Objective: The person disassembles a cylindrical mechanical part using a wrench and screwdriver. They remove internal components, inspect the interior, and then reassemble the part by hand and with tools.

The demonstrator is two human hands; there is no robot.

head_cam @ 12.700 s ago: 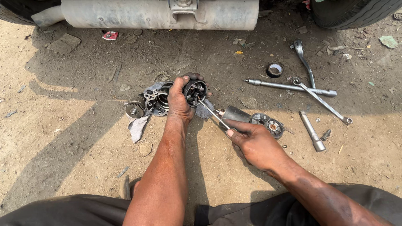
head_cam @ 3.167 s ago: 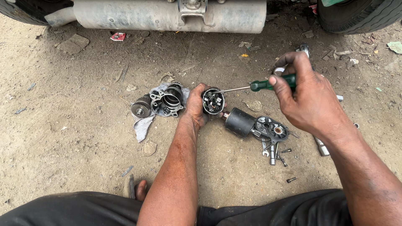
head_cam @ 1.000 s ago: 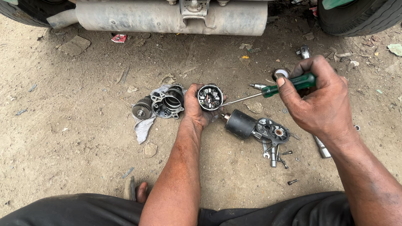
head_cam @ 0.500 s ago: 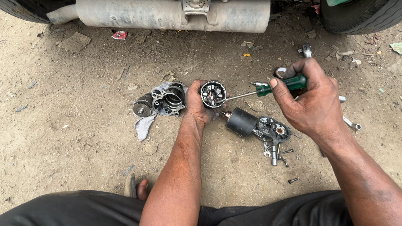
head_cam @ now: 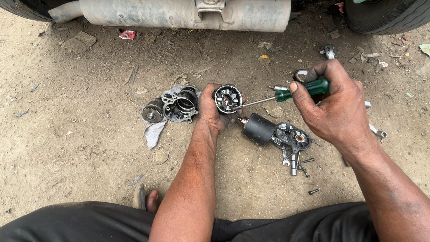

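My left hand [head_cam: 209,109] grips a small round metal part with copper pieces inside [head_cam: 227,98], held just above the dirt ground. My right hand [head_cam: 333,105] is closed around a green-handled screwdriver [head_cam: 299,90], and its thin shaft points left with the tip inside that round part. Just right of my left hand lies a dark cylindrical motor body [head_cam: 258,128] on the ground. Beside it are round end plates [head_cam: 293,136].
A geared housing [head_cam: 175,106] rests on a rag [head_cam: 154,131] to the left. Loose bolts and a small spanner [head_cam: 295,162] lie by the end plates. Wrench bars [head_cam: 377,131] lie far right. A vehicle's metal cylinder [head_cam: 188,12] and tyre [head_cam: 387,15] span the top.
The screwdriver has come up from low on the ground to a level position right of the round part. In the last second both hands stayed nearly still, tip working inside the part.
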